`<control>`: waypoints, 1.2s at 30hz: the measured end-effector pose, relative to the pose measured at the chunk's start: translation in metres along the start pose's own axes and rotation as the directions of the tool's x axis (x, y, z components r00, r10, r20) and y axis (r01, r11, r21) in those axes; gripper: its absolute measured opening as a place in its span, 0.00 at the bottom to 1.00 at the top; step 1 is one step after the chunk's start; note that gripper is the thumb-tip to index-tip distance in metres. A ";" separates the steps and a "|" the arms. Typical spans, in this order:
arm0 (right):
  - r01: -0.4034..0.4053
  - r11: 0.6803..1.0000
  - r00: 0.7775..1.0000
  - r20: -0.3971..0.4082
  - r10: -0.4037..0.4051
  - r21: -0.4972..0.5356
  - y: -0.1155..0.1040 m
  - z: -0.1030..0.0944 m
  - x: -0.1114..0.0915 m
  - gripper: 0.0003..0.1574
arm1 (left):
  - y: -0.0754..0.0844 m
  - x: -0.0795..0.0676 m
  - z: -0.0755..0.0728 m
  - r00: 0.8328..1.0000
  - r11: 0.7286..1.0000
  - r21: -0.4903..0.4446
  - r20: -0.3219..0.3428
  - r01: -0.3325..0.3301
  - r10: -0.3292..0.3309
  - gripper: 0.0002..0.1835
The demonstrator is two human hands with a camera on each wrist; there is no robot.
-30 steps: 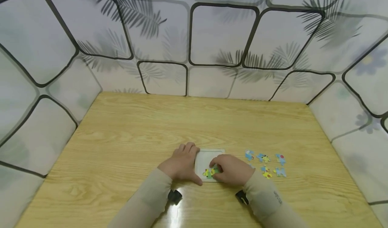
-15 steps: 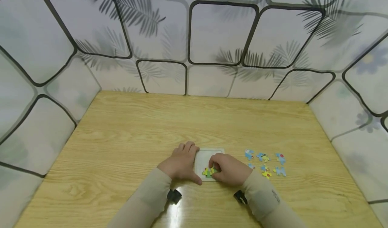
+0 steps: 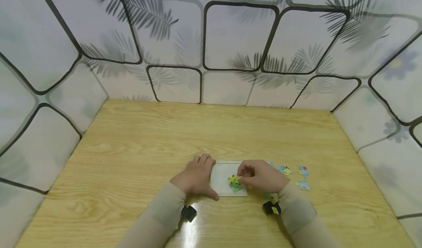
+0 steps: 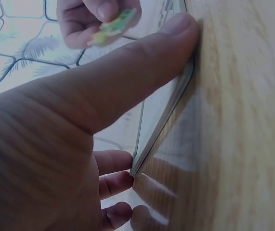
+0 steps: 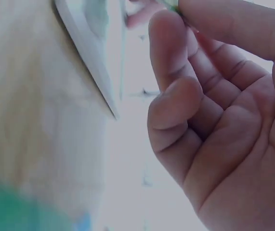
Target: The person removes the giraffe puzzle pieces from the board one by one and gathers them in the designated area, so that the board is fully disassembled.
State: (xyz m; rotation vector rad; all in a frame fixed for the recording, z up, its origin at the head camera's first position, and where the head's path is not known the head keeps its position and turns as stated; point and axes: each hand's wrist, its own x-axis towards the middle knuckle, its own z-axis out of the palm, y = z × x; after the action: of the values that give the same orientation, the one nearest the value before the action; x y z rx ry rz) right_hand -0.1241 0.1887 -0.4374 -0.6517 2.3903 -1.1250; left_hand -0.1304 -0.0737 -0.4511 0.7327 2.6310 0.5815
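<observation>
My right hand (image 3: pixel 260 175) pinches a green-and-yellow jigsaw puzzle piece (image 3: pixel 233 181) between thumb and forefinger, over the right part of a white tray (image 3: pixel 222 171). In the left wrist view the same piece (image 4: pixel 115 28) shows raised above the tray's surface. My left hand (image 3: pixel 196 176) lies along the tray's left side. Its thumb (image 4: pixel 142 57) reaches over the near corner and its fingertips touch the far corner. The right wrist view shows the curled lower fingers (image 5: pixel 173 103), with only a sliver of the piece at the top edge.
Several blue and yellow puzzle pieces (image 3: pixel 303 184) lie on the wooden table (image 3: pixel 148 130) right of the tray, some hidden behind the right hand. A green piece (image 3: pixel 268 196) shows beside the right wrist. A patterned wall covering (image 3: pixel 227 88) borders the table's back and sides.
My right hand has lifted the green-and-yellow piece up from the tray's near part and moved a little right and away from me. The left hand has stayed at the tray's left side.
</observation>
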 end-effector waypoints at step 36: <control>-0.230 0.972 0.973 0.046 0.228 0.051 0.068 -0.055 -0.104 0.07 | -0.001 0.001 0.000 1.000 1.000 -0.002 0.016 -0.009 0.009 0.62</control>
State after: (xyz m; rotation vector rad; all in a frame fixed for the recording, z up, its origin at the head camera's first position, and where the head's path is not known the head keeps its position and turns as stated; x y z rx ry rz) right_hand -0.0870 0.3191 -0.4415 -0.3645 2.3205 -1.0652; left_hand -0.1313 -0.0744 -0.4523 0.7459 2.6140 0.5779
